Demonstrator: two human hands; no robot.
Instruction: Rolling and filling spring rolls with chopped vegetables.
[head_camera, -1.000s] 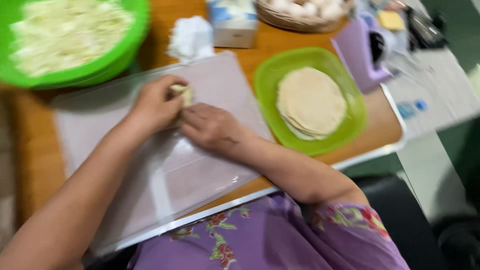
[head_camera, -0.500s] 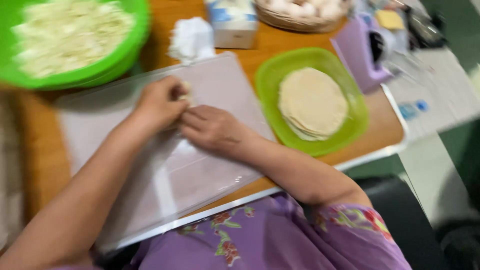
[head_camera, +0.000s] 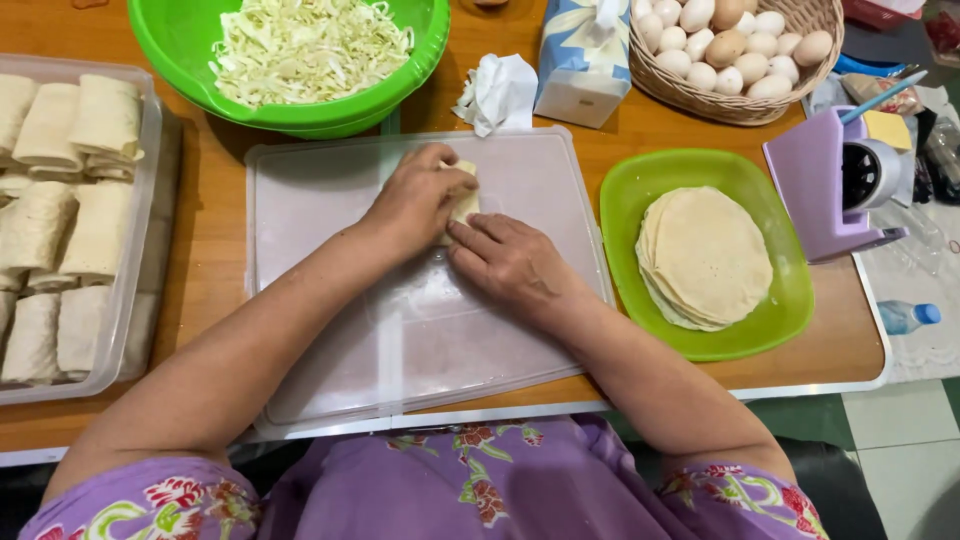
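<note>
My left hand (head_camera: 415, 202) and my right hand (head_camera: 510, 262) meet over a pale rolled wrapper (head_camera: 464, 203) on a translucent plastic board (head_camera: 330, 200). The left hand covers most of the roll and its fingers curl over it. My right hand's fingertips press against the roll's near edge. Only a small pale corner of the roll shows between the hands.
A green plate (head_camera: 640, 190) with a stack of round wrappers (head_camera: 708, 257) sits right of the board. A green bowl of shredded cabbage (head_camera: 300, 45), a tissue box (head_camera: 585, 60) and an egg basket (head_camera: 735, 50) stand behind. A clear tray of finished rolls (head_camera: 60, 210) is at left.
The camera view has shifted, so the table sits squarer and the tray at left shows. Both hands stay together on the roll at the board's far part.
</note>
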